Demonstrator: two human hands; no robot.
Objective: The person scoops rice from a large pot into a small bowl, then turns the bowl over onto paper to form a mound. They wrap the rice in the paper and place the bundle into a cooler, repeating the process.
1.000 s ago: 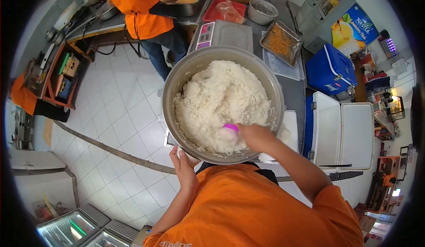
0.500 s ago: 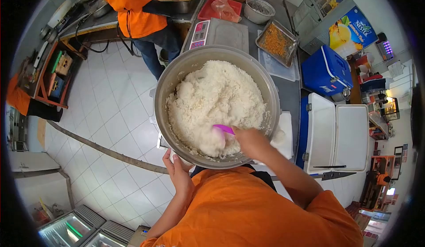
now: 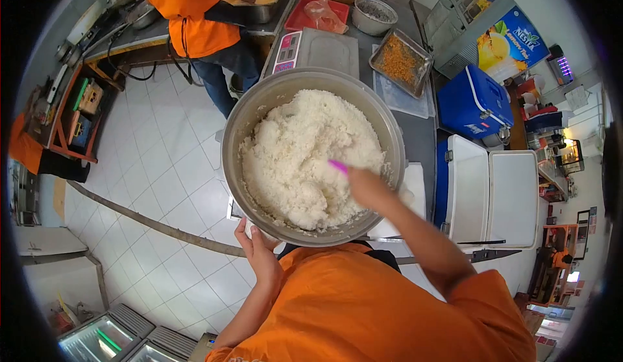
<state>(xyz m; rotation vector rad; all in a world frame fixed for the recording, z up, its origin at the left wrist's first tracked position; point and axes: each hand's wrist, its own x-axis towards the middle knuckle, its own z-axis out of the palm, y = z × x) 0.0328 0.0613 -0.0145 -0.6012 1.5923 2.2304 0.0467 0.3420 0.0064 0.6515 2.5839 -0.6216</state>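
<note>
A wide metal pot [image 3: 232, 187] in front of my body is heaped with white cooked rice [image 3: 305, 141]. My right hand [image 3: 371, 190] is closed around the handle of a purple rice paddle [image 3: 338, 166], over the right part of the rice. The paddle's blade is hidden or blurred against the rice. At the near left of the pot, my left hand [image 3: 261, 248] grips its outer edge, with some fingertips hidden behind the pot.
Beyond the pot are a scale [image 3: 328, 51], a red tray [image 3: 300, 18], a grey bowl [image 3: 375, 15] and a metal tray of orange crumbs [image 3: 418, 79]. A blue cooler [image 3: 477, 102] and an open cooler [image 3: 468, 196] stand to the right. A co-worker [image 3: 207, 37] works at the far-left counter.
My right hand and the paddle have moved up, away from me, and the purple blade is less visible. The rice near the front is reshaped. My left hand stays at the pot.
</note>
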